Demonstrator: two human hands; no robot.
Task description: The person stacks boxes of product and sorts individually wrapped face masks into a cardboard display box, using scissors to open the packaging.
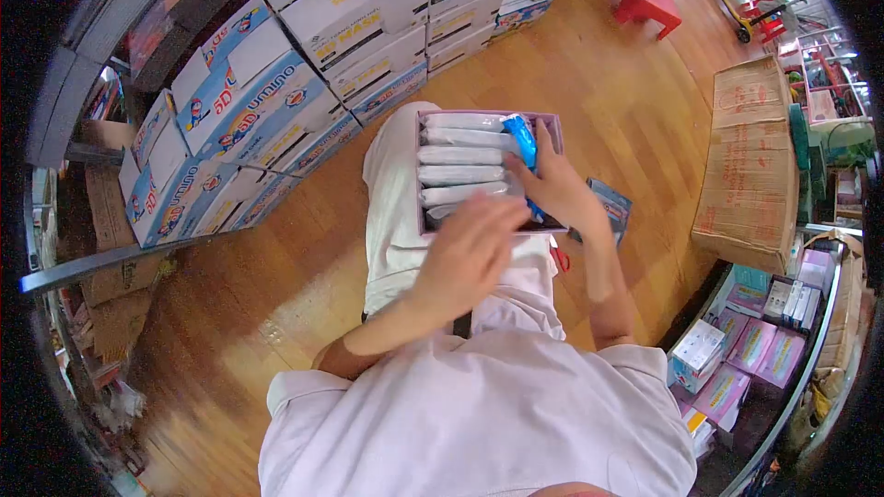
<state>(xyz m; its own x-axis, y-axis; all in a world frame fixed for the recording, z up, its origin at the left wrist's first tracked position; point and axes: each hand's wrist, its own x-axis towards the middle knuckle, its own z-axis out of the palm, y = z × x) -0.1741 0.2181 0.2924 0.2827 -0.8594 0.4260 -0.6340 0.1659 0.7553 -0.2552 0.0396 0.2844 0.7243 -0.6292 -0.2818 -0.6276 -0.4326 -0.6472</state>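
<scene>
An open pink-edged box (421,175) rests on my lap, holding a stack of several white wrapped packs (463,156). Along its right side is a shiny blue packet (519,135), and more blue shows lower down beneath my fingers. My right hand (555,186) reaches into that side, with its thumb and fingers closed around the blue packet. Over the lower front of the box is my left hand (474,248), smeared by motion; whether anything is in its fingers cannot be made out.
Printed cartons (249,101) are stacked at the left beside a metal rail (110,269). A red stool (642,2) stands ahead on the wooden floor (589,83). To the right are a brown carton (746,166) and a crate of pink boxes (753,342). A dark blue packet (610,207) lies near my knee.
</scene>
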